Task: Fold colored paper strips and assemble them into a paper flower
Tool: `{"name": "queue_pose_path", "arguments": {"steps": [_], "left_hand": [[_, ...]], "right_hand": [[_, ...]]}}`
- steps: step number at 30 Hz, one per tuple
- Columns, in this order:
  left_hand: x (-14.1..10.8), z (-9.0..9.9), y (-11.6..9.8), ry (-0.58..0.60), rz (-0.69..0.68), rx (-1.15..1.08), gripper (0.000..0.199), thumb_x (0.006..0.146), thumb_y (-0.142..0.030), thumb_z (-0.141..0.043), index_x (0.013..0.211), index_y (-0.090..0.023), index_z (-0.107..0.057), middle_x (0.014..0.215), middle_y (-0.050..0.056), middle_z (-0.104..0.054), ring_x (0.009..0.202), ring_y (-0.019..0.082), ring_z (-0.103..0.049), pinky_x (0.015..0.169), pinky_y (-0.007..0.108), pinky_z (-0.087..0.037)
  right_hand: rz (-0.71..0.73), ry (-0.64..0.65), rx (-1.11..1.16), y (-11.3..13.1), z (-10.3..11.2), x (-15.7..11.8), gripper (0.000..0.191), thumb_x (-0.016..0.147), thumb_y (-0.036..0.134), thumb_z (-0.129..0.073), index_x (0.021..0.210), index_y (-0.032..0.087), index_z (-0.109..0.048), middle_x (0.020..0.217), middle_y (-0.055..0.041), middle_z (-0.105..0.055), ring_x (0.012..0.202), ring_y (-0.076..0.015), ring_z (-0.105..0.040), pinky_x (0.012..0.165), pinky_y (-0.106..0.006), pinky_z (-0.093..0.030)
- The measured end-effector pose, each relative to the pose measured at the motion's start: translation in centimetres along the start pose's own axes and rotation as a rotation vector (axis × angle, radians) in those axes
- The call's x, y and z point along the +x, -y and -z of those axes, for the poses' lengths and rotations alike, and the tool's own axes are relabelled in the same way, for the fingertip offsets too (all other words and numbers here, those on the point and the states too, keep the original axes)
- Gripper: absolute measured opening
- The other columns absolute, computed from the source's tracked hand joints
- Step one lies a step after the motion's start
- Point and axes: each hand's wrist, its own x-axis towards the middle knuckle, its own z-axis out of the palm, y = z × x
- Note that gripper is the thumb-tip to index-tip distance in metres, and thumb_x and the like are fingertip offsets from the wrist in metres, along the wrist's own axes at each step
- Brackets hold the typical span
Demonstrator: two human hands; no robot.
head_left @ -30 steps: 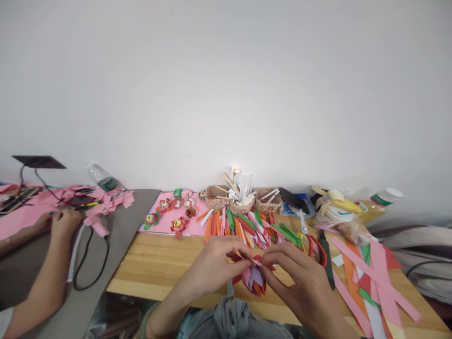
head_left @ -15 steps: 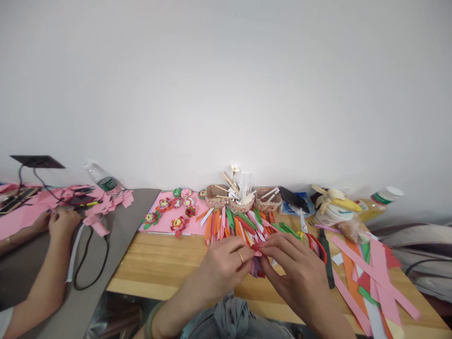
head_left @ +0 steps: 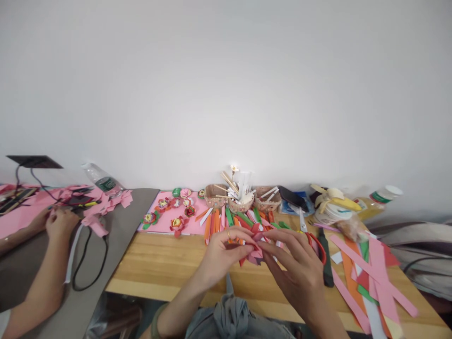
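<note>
A small pink and red folded paper piece [head_left: 257,254] is held between both hands above the wooden table. My left hand [head_left: 226,249], with a ring on one finger, pinches it from the left. From the right, the fingertips of my right hand [head_left: 296,263] close on the same piece. Folded strips in orange, green, pink and white [head_left: 215,223] fan out just behind the hands. Several finished paper flowers [head_left: 178,223] rest on a pink sheet [head_left: 196,221] at the left. Fingers partly cover the held piece.
Woven baskets [head_left: 216,195] with sticks stand by the wall. Red-handled scissors [head_left: 318,247], a dark green tool [head_left: 327,263], a peeled banana [head_left: 339,201] and long paper strips [head_left: 381,278] lie right. Another person's hands [head_left: 61,223] work at the grey table [head_left: 120,235], left.
My left hand has turned and risen slightly, its fingers now arched over the piece. The paper piece has tilted, showing more pink and red. The co-worker's hands have moved slightly.
</note>
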Motion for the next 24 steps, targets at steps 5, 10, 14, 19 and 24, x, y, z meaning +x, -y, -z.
{"name": "queue_pose_path", "arguments": {"steps": [5,10,14,19,24], "left_hand": [[-0.1,-0.4,0.2,-0.174,-0.138,0.084,0.01,0.073,-0.028,-0.069,0.07,-0.018,-0.072,0.089,0.007,-0.062,0.088,0.02,-0.059,0.08,0.031,-0.047],[-0.5,-0.6,0.2,-0.193,-0.204,0.197,0.011,0.079,-0.022,-0.062,0.074,-0.02,-0.07,0.092,0.006,-0.059,0.089,0.019,-0.057,0.075,0.027,-0.047],[-0.7,-0.7,0.4,-0.155,-0.174,0.163,0.013,0.082,-0.024,-0.057,0.075,-0.019,-0.067,0.092,0.006,-0.058,0.085,0.017,-0.057,0.072,0.026,-0.047],[-0.7,-0.9,0.7,-0.185,-0.189,0.109,0.012,0.08,-0.026,-0.06,0.072,-0.018,-0.064,0.086,0.005,-0.056,0.084,0.017,-0.055,0.076,0.027,-0.046],[-0.7,-1.1,0.9,-0.23,-0.183,0.068,0.011,0.08,-0.026,-0.06,0.073,-0.019,-0.062,0.082,0.004,-0.056,0.083,0.017,-0.054,0.078,0.028,-0.044]], "right_hand": [[-0.192,-0.106,0.08,1.1,0.4,0.1,0.009,0.08,0.012,-0.058,0.083,0.021,-0.06,0.079,-0.0059,-0.061,0.073,-0.0179,-0.059,0.062,-0.029,-0.048],[-0.462,0.172,0.346,2.0,0.1,0.3,0.02,0.086,0.028,-0.052,0.069,0.02,-0.057,0.057,0.0007,-0.055,0.051,-0.0127,-0.049,0.045,-0.023,-0.04],[-0.59,0.242,0.438,1.9,-0.2,0.5,0.03,0.086,0.036,-0.051,0.064,0.018,-0.059,0.055,0.0008,-0.054,0.048,-0.0118,-0.045,0.043,-0.022,-0.036],[-0.621,0.283,0.499,1.5,0.2,0.7,0.031,0.085,0.039,-0.052,0.065,0.018,-0.062,0.055,0.001,-0.054,0.048,-0.0112,-0.044,0.043,-0.022,-0.034],[-0.639,0.292,0.531,1.3,0.3,0.4,0.031,0.084,0.038,-0.054,0.061,0.018,-0.058,0.054,0.0021,-0.051,0.048,-0.0107,-0.042,0.044,-0.022,-0.033]]}}
